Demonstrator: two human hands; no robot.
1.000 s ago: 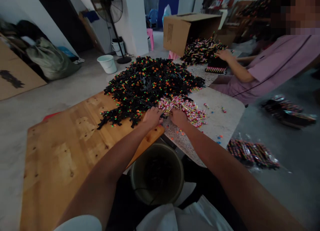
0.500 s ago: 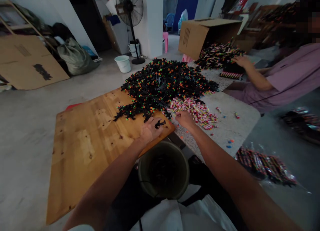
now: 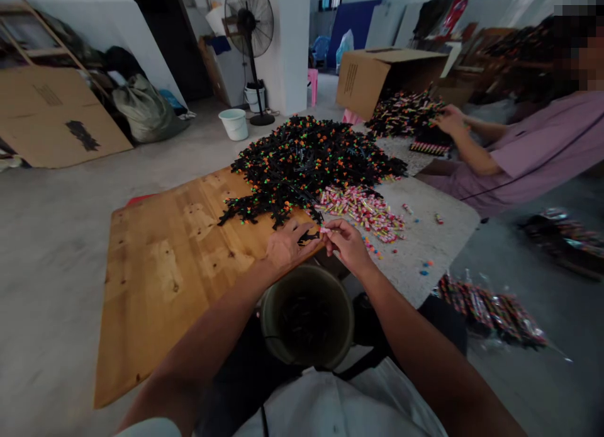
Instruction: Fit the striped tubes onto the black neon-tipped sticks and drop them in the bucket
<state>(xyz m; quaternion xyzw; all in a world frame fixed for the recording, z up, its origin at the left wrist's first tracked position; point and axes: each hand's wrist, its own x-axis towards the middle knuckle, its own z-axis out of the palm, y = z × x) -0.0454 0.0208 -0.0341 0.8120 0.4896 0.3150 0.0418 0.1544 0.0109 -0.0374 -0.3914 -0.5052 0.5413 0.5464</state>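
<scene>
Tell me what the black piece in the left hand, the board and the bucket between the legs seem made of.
Black piece: probably plastic, dull; uniformly dark and thin, but too small to be sure. Board: wood, perhaps varnished; knots, plank-like bands and slight sheen show. Bucket: likely plastic, matte; smooth, plain rim, though dim light leaves this open.

The right hand (image 3: pixel 346 245) is now moved off the tube pile (image 3: pixel 363 211): in front of this pile, it holds a pink-white tube (image 3: pixel 324 230) to the black piece (image 3: pixel 309 237).
</scene>
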